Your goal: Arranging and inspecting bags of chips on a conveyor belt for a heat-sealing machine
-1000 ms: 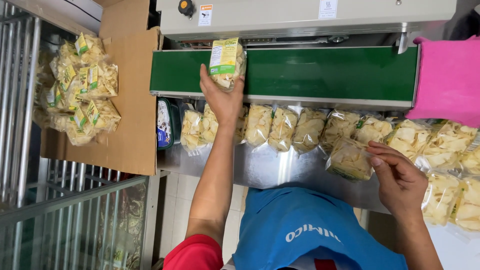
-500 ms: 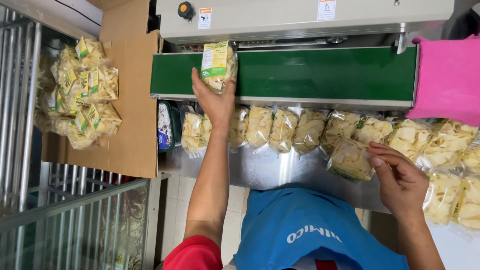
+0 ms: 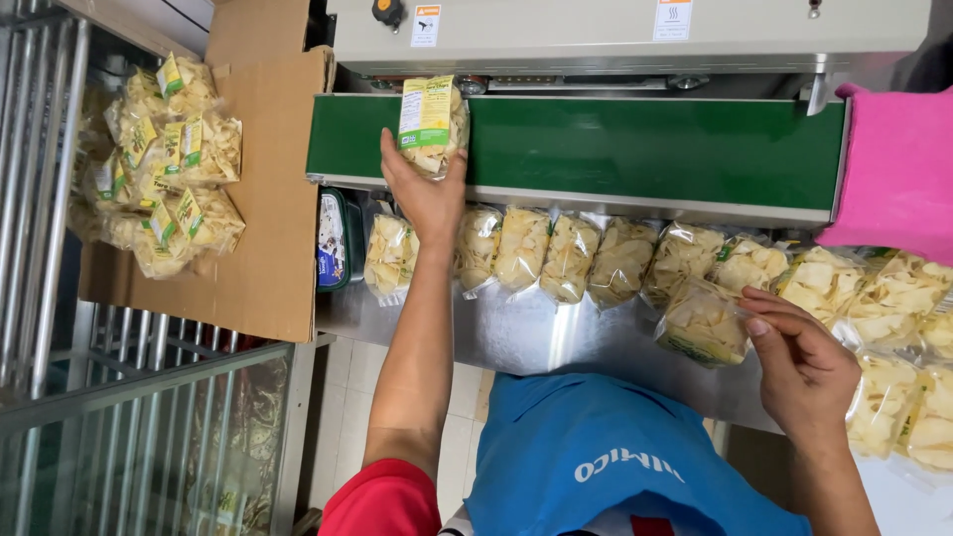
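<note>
My left hand (image 3: 425, 191) reaches up and grips a clear bag of pale chips with a yellow-green label (image 3: 430, 121), holding it on the green conveyor belt (image 3: 645, 149) of a grey sealing machine (image 3: 625, 35). My right hand (image 3: 802, 365) rests at the right on the steel table, fingers closed on another clear bag of chips (image 3: 705, 320). Between the two hands, a row of several unsealed chip bags (image 3: 566, 256) leans along the belt's front edge.
A cardboard box (image 3: 263, 189) at the left holds a heap of labelled sealed bags (image 3: 164, 164). A small dark tub (image 3: 331, 240) stands beside the row. A pink cloth (image 3: 893, 169) hangs at the right. More bags (image 3: 898, 328) pile at far right. Metal bars (image 3: 45, 189) run left.
My left hand has slid the labelled bag leftward along the green belt. My right hand has stayed on its bag.
</note>
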